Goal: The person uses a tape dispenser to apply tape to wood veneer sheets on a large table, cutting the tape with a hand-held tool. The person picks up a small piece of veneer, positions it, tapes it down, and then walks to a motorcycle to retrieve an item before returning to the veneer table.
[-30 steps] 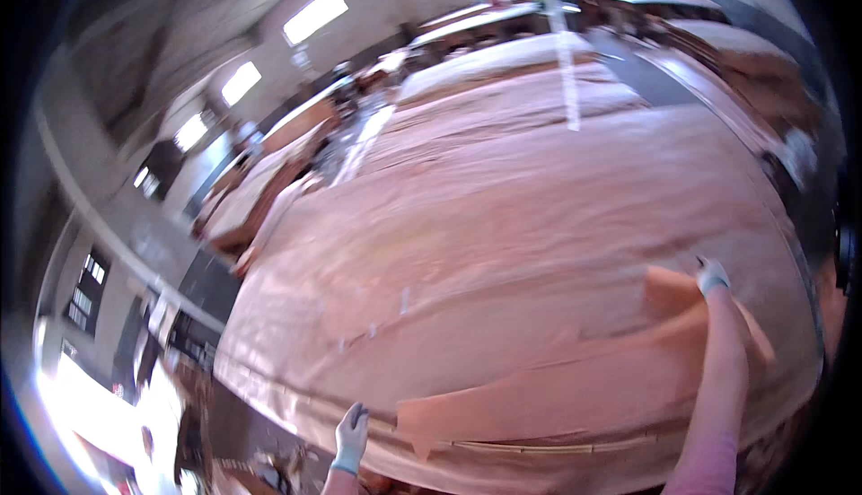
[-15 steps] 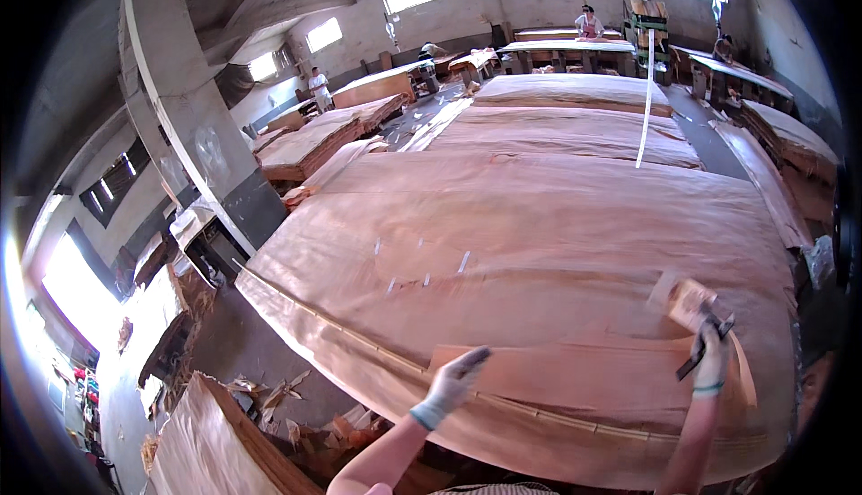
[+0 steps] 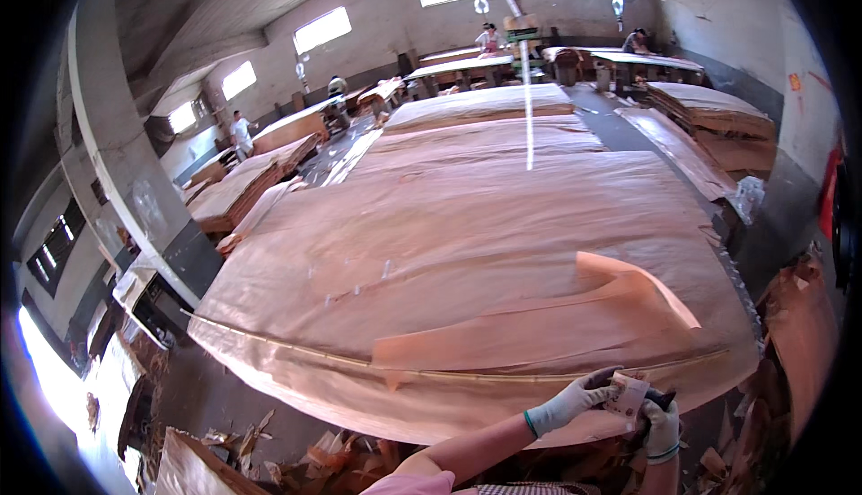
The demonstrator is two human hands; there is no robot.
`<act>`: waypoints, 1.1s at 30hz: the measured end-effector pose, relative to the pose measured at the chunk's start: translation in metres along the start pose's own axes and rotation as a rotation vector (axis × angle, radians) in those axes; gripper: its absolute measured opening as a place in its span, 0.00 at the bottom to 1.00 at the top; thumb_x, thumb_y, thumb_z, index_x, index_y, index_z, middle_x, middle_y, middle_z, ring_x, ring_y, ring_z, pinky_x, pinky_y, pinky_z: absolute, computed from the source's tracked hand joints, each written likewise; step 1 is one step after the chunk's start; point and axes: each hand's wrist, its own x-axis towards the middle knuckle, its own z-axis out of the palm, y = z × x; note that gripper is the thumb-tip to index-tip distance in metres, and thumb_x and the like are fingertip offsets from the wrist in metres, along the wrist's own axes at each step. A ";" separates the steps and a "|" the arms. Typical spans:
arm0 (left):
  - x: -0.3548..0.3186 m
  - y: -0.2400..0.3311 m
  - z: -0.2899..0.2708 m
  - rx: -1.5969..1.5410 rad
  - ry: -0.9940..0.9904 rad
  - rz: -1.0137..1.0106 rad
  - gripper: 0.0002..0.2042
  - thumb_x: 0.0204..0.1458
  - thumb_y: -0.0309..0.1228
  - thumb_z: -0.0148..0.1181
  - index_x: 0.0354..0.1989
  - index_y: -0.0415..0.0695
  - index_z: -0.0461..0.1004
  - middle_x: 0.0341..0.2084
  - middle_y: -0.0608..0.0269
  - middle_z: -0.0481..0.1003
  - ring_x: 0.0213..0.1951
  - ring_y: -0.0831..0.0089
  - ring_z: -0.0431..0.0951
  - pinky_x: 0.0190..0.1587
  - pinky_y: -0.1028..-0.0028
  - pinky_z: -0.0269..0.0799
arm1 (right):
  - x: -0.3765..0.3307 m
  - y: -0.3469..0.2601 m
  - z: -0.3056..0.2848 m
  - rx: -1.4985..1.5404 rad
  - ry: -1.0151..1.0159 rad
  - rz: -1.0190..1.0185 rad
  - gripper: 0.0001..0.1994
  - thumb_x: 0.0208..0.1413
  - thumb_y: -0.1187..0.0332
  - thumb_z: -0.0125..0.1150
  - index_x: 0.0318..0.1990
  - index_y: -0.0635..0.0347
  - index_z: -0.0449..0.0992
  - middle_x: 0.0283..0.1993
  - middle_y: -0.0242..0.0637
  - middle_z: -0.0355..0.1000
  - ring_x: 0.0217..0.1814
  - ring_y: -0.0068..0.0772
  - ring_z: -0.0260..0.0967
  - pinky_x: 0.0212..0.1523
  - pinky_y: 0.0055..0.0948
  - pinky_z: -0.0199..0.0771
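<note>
My left forearm slants up rightward, the gloved left grip (image 3: 570, 405) pinching a small pale printed piece (image 3: 626, 394); my right grip (image 3: 663, 428) points upward, its hold I cannot tell; the piece sits between both, by the broad sheet's (image 3: 467, 217) near edge.

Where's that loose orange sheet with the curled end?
In the head view, the loose orange sheet lies mostly right of centre on the broad pinkish sheet, largely beyond the thin pole and the left hand.
</note>
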 end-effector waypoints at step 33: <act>0.376 -0.453 0.699 0.237 -1.012 -1.103 0.11 0.58 0.28 0.51 0.47 0.40 0.71 0.39 0.58 0.77 0.36 0.68 0.79 0.40 0.69 0.77 | -0.317 -0.106 -0.627 0.496 1.825 -0.330 0.10 0.56 0.69 0.60 0.44 0.62 0.77 0.37 0.26 0.74 0.35 0.15 0.66 0.39 0.19 0.69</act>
